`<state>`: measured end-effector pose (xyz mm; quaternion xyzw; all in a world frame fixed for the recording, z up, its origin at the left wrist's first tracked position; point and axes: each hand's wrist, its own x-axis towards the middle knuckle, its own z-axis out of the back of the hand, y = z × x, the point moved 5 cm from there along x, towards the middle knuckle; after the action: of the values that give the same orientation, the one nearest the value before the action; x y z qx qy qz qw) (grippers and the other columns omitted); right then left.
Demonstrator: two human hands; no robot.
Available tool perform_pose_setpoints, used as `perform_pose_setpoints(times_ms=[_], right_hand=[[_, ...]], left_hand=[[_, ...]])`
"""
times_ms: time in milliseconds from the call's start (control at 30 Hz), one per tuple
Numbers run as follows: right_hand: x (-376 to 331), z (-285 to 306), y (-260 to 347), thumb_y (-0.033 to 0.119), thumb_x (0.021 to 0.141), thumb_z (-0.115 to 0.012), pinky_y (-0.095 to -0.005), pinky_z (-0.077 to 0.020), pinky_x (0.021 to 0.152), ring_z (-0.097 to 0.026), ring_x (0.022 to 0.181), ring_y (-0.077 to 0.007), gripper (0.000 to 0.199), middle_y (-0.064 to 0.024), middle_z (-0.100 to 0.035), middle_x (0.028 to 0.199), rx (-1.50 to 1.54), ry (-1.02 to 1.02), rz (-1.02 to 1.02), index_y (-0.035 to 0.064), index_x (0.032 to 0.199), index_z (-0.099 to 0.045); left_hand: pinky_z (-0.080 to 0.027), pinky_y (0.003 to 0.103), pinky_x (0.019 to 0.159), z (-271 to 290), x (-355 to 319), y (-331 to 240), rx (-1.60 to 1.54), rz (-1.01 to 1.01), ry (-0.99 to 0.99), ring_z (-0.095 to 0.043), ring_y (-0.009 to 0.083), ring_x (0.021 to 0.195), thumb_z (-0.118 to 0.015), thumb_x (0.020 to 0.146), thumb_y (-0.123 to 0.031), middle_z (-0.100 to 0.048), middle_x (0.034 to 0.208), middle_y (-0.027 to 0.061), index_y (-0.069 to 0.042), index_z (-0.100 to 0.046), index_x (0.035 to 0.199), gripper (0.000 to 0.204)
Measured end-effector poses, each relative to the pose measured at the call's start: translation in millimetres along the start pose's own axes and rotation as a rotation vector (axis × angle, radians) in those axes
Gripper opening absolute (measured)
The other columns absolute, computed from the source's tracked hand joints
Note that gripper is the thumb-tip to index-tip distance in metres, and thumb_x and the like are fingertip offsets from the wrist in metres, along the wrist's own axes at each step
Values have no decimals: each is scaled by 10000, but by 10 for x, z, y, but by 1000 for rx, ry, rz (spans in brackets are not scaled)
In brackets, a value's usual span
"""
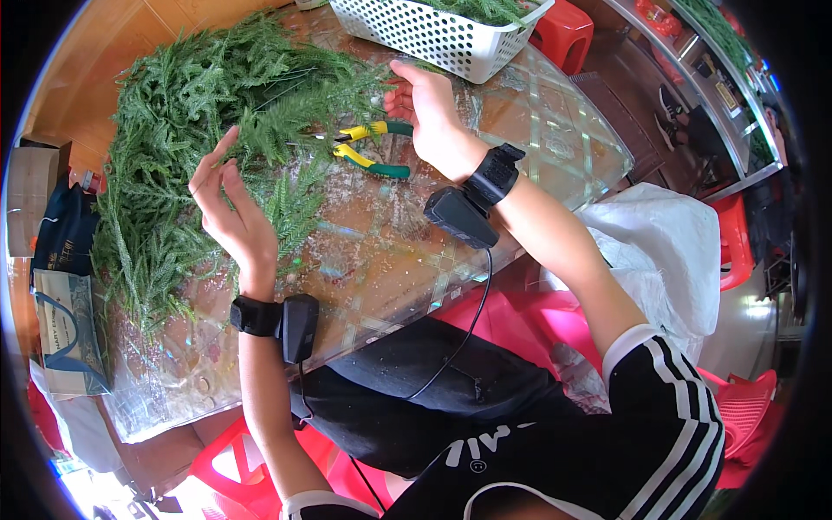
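My left hand (227, 206) is raised at the edge of a big heap of green artificial pine sprigs (191, 113), its fingers apart and nothing visible in them. Its fingertips come close to one sprig (290, 121) that points right; whether they touch it is unclear. Across from it, my right hand (433, 106) is held above the table with one finger stretched out and the others loosely bent, seemingly around nothing. Between the hands lies a pair of pliers (371, 165) with yellow and green handles, jaws toward the heap and handles spread. The pliers' jaws are partly covered by greenery.
A white perforated basket (433, 39) with more greenery stands at the table's far edge. Bits of debris litter the plastic-covered table (373, 260). Paper bags (69, 334) stand at the left, a red stool (563, 35) behind, and a white sack (654, 251) at the right.
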<state>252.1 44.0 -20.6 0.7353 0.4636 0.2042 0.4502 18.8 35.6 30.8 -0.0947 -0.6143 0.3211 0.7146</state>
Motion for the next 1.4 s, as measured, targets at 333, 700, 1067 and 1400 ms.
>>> perform_pose_setpoints(times_ms=[333, 700, 1067, 1400], right_hand=[[-49, -55, -51, 188, 825, -569, -237, -427, 492, -521, 519, -122, 160, -42, -537, 613, -57, 62, -22, 36, 798, -527], [-73, -73, -41, 202, 821, -573, -236, -424, 503, -517, 524, -116, 172, -33, -533, 604, -87, 96, -37, 46, 772, -519], [-42, -54, -75, 209, 841, -535, -243, -421, 502, -520, 528, -125, 184, -34, -529, 597, -61, 50, -27, 29, 803, -547], [22, 6, -48, 181, 845, -463, -249, -436, 543, -516, 548, -140, 213, -49, -552, 621, -11, 87, -15, -6, 834, -565]], left_hand=[[-427, 263, 734, 13, -14, 9, 107, 40, 58, -555, 149, 801, -386, 935, -110, -634, 945, 105, -24, -437, 989, 114], [-371, 221, 543, -85, -64, 96, 120, 179, 199, -486, 75, 597, -414, 933, -154, -650, 781, 27, -34, -530, 936, 167], [-397, 227, 583, -126, -44, 64, 92, 107, 185, -489, 97, 604, -403, 923, -99, -649, 888, 42, -44, -514, 1066, 189], [-387, 203, 695, -157, -14, 37, -20, 207, 238, -488, 64, 753, -391, 914, -47, -617, 1050, 62, -26, -412, 1257, 344]])
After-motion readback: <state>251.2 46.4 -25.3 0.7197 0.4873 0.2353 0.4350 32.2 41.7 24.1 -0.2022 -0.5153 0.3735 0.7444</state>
